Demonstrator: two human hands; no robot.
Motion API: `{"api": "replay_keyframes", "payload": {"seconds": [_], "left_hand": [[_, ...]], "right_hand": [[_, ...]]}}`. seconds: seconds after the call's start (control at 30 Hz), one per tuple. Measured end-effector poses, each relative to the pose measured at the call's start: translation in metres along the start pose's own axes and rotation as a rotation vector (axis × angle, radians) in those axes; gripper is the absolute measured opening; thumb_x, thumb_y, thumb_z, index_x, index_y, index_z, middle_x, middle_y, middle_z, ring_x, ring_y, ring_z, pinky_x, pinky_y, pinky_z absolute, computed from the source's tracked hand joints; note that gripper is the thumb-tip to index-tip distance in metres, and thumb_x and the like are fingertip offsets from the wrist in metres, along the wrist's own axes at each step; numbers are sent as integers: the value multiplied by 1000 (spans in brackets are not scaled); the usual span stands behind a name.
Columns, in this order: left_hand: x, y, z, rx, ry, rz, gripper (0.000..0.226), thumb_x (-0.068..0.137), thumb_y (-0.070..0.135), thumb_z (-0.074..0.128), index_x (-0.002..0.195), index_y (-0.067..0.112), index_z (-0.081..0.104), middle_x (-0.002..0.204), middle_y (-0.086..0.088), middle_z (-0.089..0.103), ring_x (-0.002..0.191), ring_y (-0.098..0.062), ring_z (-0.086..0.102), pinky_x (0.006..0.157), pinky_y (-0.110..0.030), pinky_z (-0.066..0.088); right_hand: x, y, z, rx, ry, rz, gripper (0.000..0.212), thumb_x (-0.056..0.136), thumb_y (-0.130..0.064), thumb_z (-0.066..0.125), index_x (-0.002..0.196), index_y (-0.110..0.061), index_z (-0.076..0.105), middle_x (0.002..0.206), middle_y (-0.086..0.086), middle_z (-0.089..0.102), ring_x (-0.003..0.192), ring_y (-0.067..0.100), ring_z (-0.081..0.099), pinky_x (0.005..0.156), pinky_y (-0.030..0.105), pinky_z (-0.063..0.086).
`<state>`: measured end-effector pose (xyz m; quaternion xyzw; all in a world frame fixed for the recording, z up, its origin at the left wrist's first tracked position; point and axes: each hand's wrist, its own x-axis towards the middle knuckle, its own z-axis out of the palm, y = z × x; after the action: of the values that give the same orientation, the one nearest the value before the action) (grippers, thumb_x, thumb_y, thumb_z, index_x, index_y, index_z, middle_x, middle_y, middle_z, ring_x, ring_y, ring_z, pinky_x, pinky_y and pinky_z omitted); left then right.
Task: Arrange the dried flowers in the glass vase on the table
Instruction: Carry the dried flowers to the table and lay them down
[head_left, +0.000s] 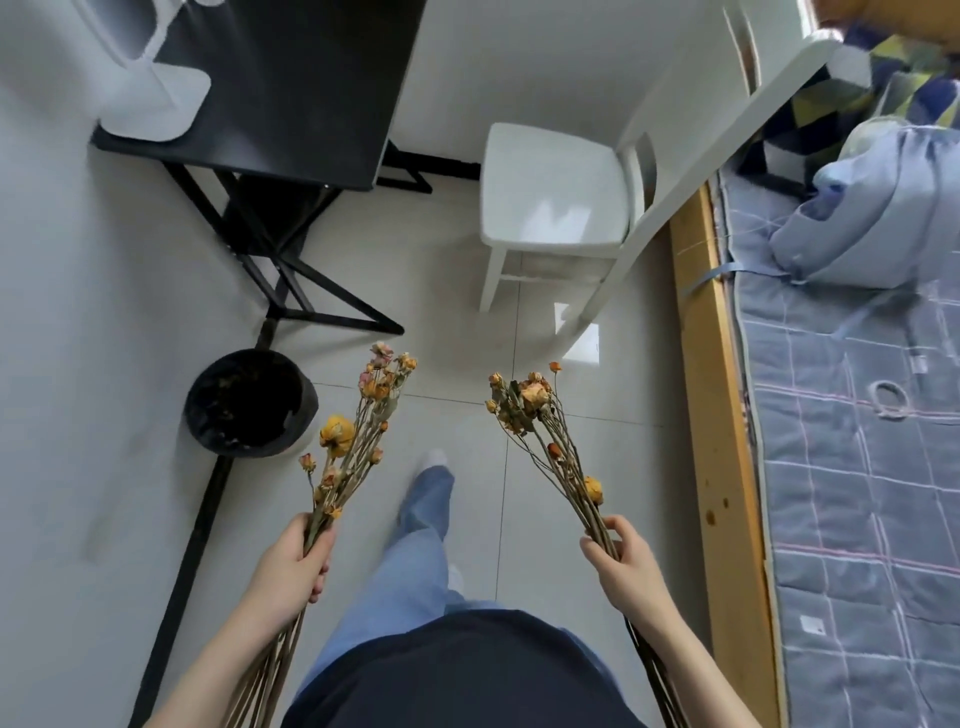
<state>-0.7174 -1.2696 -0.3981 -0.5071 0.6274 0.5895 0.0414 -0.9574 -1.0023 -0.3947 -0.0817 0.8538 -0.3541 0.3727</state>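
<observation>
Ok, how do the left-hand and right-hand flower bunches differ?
The left bunch leans right and carries one big yellow bloom low down; the right bunch leans left, its blooms mostly massed at the tip. The left hand wraps its stems; the right hand pinches them. Both are dried, long-stemmed.

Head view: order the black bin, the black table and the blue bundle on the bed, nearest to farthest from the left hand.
1. Black bin, on the floor just ahead of the left hand.
2. Black table, farther ahead, left side.
3. Blue bundle, far right, on the bed.
</observation>
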Motion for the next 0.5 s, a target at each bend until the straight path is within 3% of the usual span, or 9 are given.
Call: {"api": "replay_keyframes", "payload": {"seconds": [0.3,0.5], "left_hand": [[140,123,-1,18,-46,12,9,95,15,47,89,9,50,58,-3,44,44,-14,39,41,-24,34],[219,213,-16,114,-72,90,15,95,23,48,81,16,49,58,-2,47,43,-11,42,42,-23,38]], "right_hand": [[124,-88,-30,38,59,48,7,90,-21,58,91,-24,52,66,-1,59,42,4,39,40,16,32],[198,-159,-62,55,105,15,6,89,-15,58,88,-19,54,50,-6,50,38,3,35,39,14,29]]}}
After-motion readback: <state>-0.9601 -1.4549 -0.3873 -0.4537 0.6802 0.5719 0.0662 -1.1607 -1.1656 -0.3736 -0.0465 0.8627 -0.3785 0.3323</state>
